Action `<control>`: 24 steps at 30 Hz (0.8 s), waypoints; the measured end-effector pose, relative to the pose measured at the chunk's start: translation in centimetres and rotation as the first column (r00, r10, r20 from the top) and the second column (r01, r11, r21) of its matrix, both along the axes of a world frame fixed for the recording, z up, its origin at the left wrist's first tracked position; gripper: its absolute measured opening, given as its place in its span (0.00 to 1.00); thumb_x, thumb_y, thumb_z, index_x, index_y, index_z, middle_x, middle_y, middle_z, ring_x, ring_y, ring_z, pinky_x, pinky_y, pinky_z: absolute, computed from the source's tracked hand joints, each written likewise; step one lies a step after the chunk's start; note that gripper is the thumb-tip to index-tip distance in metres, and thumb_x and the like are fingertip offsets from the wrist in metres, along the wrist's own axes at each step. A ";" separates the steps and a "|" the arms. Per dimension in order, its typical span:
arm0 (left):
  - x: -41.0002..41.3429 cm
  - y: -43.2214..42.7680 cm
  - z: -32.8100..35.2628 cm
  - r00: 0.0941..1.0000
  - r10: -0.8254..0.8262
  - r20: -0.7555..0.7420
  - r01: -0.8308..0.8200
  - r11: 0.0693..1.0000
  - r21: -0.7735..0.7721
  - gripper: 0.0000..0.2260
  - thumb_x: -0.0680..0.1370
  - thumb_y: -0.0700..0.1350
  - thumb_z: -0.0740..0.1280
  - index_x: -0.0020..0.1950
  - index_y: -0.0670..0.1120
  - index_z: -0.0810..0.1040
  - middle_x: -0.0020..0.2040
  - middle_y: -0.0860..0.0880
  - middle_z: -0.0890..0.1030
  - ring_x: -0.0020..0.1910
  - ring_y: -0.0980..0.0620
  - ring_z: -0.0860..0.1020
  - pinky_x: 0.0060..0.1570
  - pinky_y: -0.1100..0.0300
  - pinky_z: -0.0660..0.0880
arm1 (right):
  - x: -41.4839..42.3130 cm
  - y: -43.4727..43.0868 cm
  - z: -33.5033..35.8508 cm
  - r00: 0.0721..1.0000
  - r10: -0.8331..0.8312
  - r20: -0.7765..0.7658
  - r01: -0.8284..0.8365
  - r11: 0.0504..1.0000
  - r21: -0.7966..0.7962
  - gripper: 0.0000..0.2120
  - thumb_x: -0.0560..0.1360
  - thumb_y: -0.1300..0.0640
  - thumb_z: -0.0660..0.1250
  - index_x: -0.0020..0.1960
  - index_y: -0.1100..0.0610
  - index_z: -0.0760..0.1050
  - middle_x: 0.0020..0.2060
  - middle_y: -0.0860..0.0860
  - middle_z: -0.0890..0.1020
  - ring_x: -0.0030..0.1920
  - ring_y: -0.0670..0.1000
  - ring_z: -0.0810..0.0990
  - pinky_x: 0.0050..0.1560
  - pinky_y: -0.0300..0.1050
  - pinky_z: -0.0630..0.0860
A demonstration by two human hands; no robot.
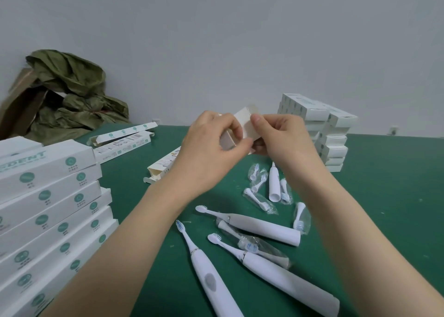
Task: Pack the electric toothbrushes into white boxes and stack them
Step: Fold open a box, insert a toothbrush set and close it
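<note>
**Spotter:** What are you holding?

**Operator:** A white box, raised between both hands. My left hand curls round its near end, and my right hand pinches the lifted flap between thumb and forefinger.

**Spotter:** How will it handle?

**Operator:** I'd judge it thin card, light and easily crushed. I'd keep my fingers on the edges and corners rather than squeezing the broad faces.

**Spotter:** Anything in it?

**Operator:** The end towards me looks open and I see nothing inside, though my fingers hide much of it.

**Spotter:** And the brushes?

**Operator:** The toothbrushes lie loose below my wrists. They look like smooth hard plastic that will probably roll, so I'd take one by the thick handle, never by the thin neck or the bristles. Wrapped brush heads are scattered under my right wrist, and I expect the film to be slippery.

**Spotter:** What about the other boxes?

**Operator:** There's a stack of closed boxes outside my left forearm, and a second stack just beyond my right hand. Open boxes lie flat beyond my left hand, but I can't tell what's in them.
</note>
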State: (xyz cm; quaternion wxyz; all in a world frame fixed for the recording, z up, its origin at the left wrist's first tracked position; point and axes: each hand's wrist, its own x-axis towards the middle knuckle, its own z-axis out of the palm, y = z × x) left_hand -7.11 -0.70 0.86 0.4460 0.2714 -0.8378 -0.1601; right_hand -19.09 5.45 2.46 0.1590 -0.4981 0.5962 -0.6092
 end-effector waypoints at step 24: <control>2.6 -1.9 0.3 0.977 0.138 0.161 -0.091 0.959 -0.267 0.21 0.72 0.48 0.68 0.64 0.44 0.73 0.58 0.47 0.75 0.55 0.46 0.73 0.51 0.54 0.68 | -1.9 -0.2 -1.2 0.864 0.319 0.390 -0.361 0.932 0.036 0.15 0.81 0.51 0.58 0.48 0.61 0.76 0.34 0.52 0.83 0.40 0.50 0.81 0.49 0.44 0.81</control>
